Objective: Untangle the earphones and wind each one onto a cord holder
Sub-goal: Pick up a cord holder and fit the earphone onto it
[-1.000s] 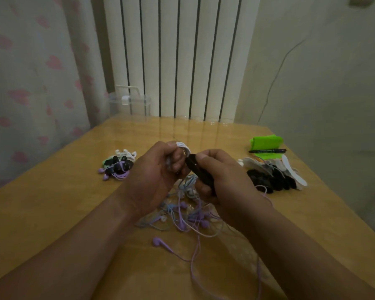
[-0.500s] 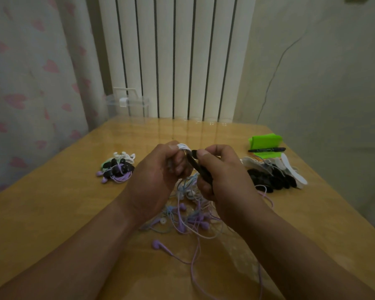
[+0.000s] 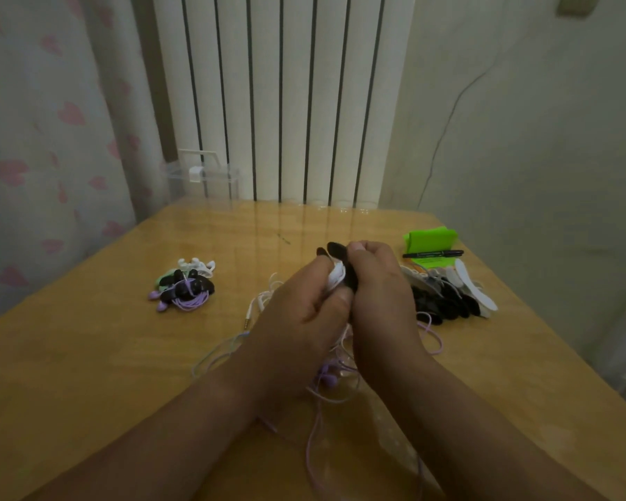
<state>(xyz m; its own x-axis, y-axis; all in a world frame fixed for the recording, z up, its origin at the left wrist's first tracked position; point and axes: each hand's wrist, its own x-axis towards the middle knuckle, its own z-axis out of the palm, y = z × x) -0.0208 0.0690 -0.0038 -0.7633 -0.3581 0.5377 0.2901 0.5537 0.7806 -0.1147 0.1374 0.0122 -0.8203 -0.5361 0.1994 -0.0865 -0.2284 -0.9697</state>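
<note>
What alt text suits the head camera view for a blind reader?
Left hand and right hand grip a white earphone cord and black cord holder over a table. Purple cords tangle beneath; wound earphones lie left, spare holders right.

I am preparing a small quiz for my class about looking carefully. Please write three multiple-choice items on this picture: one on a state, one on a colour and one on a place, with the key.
1. What are the left hand and the right hand doing?
A. Both grip one cord holder with white cord on it.
B. Both are open and flat.
C. Only one of them holds something.

2. What colour is that cord holder?
A. Green
B. Black
C. Purple

3. Where does the black marker pen lie?
A. In the left hand
B. Across the green item
C. Under the right hand

Key:
1 A: the fingers of both hands curl round the holder and its cord.
2 B: its dark tip shows above the fingers.
3 B: the pen rests on the green item, to the right of the hands.
</note>
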